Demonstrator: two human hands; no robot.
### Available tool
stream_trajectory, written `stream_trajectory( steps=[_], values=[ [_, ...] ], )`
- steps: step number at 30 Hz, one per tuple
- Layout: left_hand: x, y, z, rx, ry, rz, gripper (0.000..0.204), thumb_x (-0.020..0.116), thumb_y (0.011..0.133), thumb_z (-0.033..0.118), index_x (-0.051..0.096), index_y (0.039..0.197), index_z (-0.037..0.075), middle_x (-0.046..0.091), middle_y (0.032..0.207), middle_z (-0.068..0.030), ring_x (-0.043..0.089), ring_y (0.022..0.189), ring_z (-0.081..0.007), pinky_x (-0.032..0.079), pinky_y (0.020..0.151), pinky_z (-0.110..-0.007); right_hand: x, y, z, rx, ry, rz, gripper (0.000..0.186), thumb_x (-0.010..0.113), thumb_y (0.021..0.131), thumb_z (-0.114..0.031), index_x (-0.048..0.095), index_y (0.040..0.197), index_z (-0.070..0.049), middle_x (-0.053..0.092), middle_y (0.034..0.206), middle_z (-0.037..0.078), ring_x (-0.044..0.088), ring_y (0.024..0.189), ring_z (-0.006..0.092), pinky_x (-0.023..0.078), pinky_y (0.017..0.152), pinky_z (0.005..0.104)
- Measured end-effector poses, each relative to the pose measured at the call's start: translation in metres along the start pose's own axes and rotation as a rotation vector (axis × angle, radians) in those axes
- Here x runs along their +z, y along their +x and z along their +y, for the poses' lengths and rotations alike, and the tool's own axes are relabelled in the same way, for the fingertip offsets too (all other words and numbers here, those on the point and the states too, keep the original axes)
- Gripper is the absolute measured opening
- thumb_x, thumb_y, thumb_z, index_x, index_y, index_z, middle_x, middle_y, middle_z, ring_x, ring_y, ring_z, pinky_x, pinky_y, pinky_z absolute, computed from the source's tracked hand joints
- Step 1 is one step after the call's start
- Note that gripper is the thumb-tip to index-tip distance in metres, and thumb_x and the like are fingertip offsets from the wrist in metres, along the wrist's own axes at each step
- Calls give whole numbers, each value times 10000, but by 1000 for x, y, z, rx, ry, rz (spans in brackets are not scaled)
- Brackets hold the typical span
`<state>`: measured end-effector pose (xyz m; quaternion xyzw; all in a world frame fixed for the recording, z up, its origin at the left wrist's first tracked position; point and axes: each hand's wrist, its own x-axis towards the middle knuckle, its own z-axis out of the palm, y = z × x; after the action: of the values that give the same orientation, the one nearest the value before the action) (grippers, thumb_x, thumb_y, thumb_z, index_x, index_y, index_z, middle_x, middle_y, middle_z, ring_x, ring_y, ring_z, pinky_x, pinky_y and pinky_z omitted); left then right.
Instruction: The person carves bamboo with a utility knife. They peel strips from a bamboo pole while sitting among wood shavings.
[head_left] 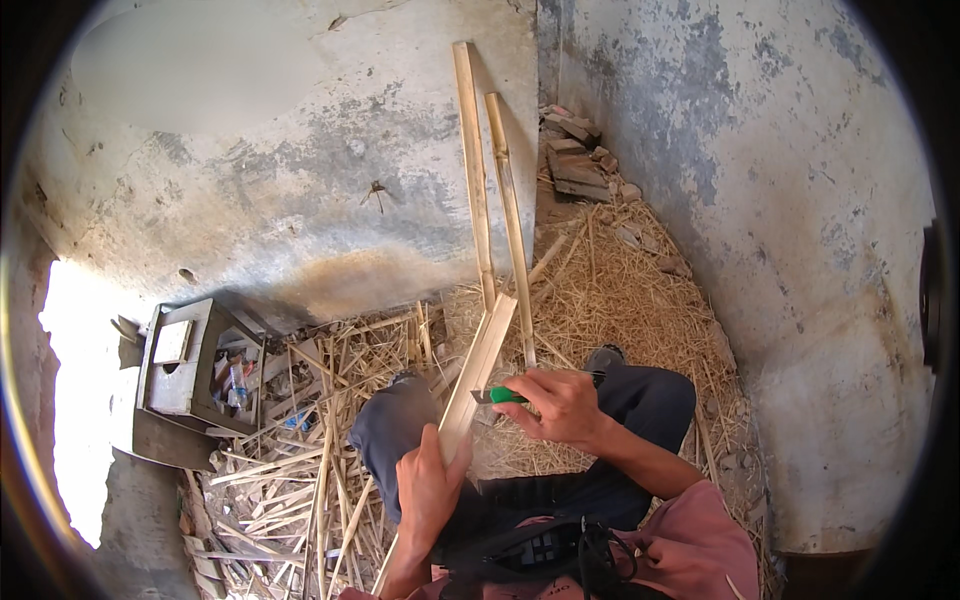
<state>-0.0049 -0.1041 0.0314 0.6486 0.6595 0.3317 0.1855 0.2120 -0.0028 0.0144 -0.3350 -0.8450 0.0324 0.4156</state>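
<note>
Left hand [428,485] grips pale strip [480,362], right hand [553,405] holds green-handled knife [503,395] — I'd call it shaving; next stroke needs shallow blade angle.

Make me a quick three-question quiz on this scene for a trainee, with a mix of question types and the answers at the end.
1. Multiple choice: what does the right hand hold?
A) a red hammer
B) a green-handled tool with a metal blade
C) a white cloth

2. True or false: two long tan wood-like strips lean against the peeling white wall.

3. Fill in the blank: the flat pale wood-like piece in front of the person is gripped by the ____ hand.

Key: 1. B. 2. True. 3. Left hand.
</note>
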Motion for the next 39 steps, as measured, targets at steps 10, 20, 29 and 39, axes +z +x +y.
stream_trajectory(
  steps=[10, 20, 29, 39],
  values=[
    [-5, -12, -2, -50, 8, -48, 372, 746, 1002, 272, 512, 917, -4, 648, 698, -292, 668, 689, -513, 508, 571, -556, -2, 1, 14, -6, -30, 39, 277, 830, 930, -369, 743, 1004, -116, 707, 782, 19, 702, 615, 206, 518, 520, 355],
    [-11, -28, -7, -78, 33, -123, 377, 732, 1009, 297, 533, 935, -15, 669, 726, -299, 675, 723, -521, 518, 610, -571, -15, 2, 35, 82, -61, 96, 337, 752, 1005, -429, 751, 1046, -94, 742, 821, 57, 719, 640, 213, 533, 544, 351],
    [0, -53, -62, -168, -340, -284, 384, 673, 1066, 345, 566, 887, 23, 606, 657, -121, 608, 542, -284, 442, 494, -397, -62, 16, 87, 640, 43, 171, 440, 622, 1092, -477, 752, 1089, -57, 613, 685, 17, 575, 605, 138, 421, 566, 345],
    [-2, -9, -51, -339, -1143, -774, 657, 449, 1074, 716, 436, 896, 84, 397, 702, 14, 333, 533, -69, 300, 438, -230, -35, 36, 15, 611, 981, -163, 420, 771, 1021, -179, 656, 1398, -33, 705, 999, 17, 640, 887, 61, 527, 772, 247]
  ],
)
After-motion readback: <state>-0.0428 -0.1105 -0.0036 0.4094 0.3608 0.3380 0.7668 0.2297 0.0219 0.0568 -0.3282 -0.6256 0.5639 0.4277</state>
